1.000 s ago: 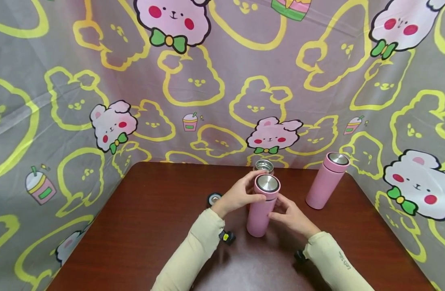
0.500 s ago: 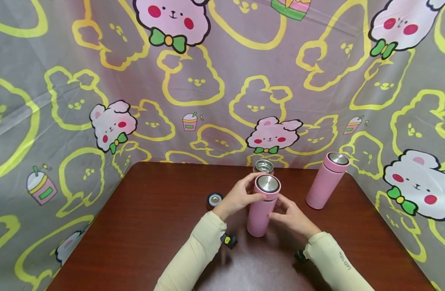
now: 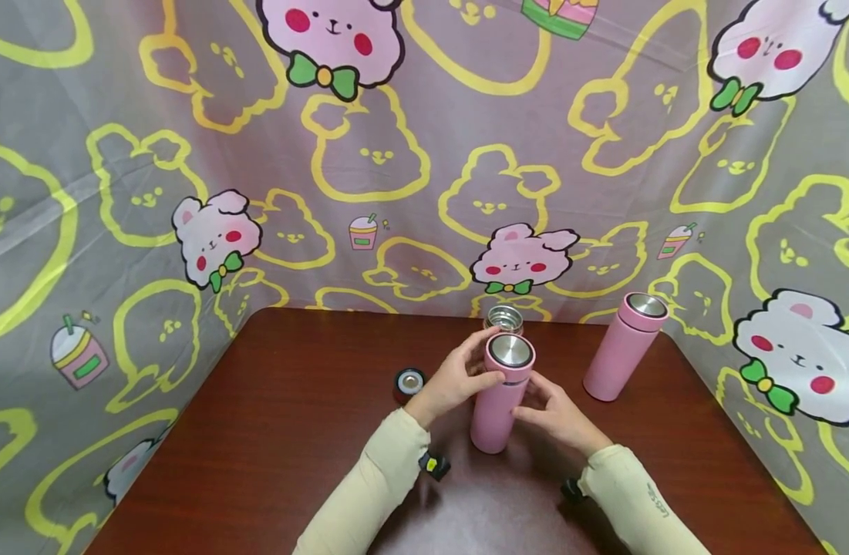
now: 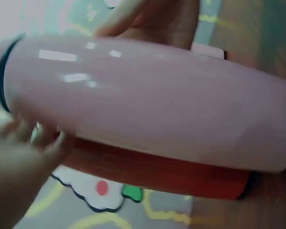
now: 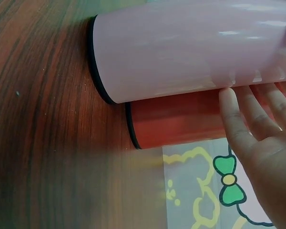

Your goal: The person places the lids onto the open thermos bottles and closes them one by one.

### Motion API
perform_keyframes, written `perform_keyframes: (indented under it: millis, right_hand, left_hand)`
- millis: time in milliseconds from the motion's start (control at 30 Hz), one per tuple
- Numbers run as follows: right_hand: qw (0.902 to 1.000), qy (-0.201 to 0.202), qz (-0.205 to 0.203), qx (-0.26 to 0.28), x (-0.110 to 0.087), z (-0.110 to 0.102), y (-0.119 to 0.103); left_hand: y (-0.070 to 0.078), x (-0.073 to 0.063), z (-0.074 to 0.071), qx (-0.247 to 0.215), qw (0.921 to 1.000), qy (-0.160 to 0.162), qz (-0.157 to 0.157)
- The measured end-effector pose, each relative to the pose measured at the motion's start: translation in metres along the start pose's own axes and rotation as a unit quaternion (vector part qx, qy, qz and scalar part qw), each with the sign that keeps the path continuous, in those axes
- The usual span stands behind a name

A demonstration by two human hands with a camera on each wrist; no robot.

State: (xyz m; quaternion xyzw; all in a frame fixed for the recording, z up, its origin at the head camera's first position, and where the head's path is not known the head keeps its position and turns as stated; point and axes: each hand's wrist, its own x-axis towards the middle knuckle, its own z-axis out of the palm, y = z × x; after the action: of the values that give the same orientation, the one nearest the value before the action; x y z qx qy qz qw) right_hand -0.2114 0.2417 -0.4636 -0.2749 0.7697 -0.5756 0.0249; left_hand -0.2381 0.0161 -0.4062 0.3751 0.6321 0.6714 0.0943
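Observation:
A pink thermos bottle [image 3: 493,416] with a steel-topped lid [image 3: 511,351] stands upright between my two hands. My left hand [image 3: 459,378] grips it around the lid, thumb on the near side and fingers behind. Lower down, my right hand [image 3: 559,412] holds the bottle's right side, with the thumb in front and the fingers partly hidden behind it. Directly behind stands a red bottle [image 5: 181,121], its bare steel mouth [image 3: 503,317] showing in the head view. An upturned lid [image 3: 409,381] lies on the table beside my left wrist.
A second pink thermos [image 3: 618,354], lid on, stands at the back right of the dark wooden table [image 3: 271,432]. A cartoon-printed cloth [image 3: 424,169] hangs around the table's back and sides.
My left wrist has shifted slightly to the right, leaving more of the upturned lid in sight. The pink bottle and my right hand stay in place.

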Motion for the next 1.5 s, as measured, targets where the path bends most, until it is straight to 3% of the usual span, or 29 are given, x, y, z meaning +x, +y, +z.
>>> perform_keyframes:
  millis: [133, 267, 400, 633, 767, 967, 1100, 1200, 1300, 1400, 1500]
  right_hand:
    - [1.0, 0.004, -0.007, -0.005, 0.0, 0.0, 0.0]
    - [0.9998, 0.006, -0.016, -0.006, 0.001, 0.001, 0.001]
    - [0.9995, 0.007, -0.028, -0.009, 0.001, 0.002, 0.001]
    - [0.9995, 0.013, -0.028, -0.004, -0.002, 0.001, 0.002]
    - [0.9997, 0.006, -0.024, 0.009, -0.003, 0.003, 0.004]
    - [0.9999, 0.01, -0.003, 0.008, -0.004, 0.007, 0.002]
    - [0.9999, 0.011, 0.005, -0.003, -0.004, 0.006, 0.001]
    - [0.9999, 0.008, 0.011, -0.005, -0.003, 0.005, -0.005]
    - [0.9998, 0.004, 0.014, -0.011, -0.003, 0.005, -0.017]
    - [0.9997, 0.0, 0.023, -0.01, -0.003, 0.006, -0.029]
    - [0.9997, -0.001, 0.023, -0.005, -0.002, 0.006, -0.035]
  left_hand:
    - [0.003, -0.004, 0.011, 0.073, 0.994, 0.081, 0.009]
    - [0.002, -0.003, 0.017, 0.085, 0.9899, 0.113, 0.014]
    - [-0.002, -0.002, 0.015, 0.08, 0.9917, 0.096, 0.03]
    - [-0.014, 0.003, 0.004, 0.005, 0.999, -0.019, 0.041]
    - [-0.016, 0.003, 0.003, -0.013, 0.9981, -0.04, 0.044]
    - [-0.014, -0.001, 0.004, -0.01, 0.9987, -0.017, 0.047]
    - [-0.008, -0.003, 0.009, 0.026, 0.9982, 0.038, 0.039]
    - [-0.004, -0.001, 0.013, 0.063, 0.9937, 0.086, 0.033]
    - [-0.002, 0.0, 0.016, 0.083, 0.9897, 0.113, 0.03]
    - [-0.002, 0.001, 0.018, 0.076, 0.9897, 0.119, 0.025]
    - [0.012, -0.003, 0.016, 0.061, 0.9934, 0.095, 0.019]
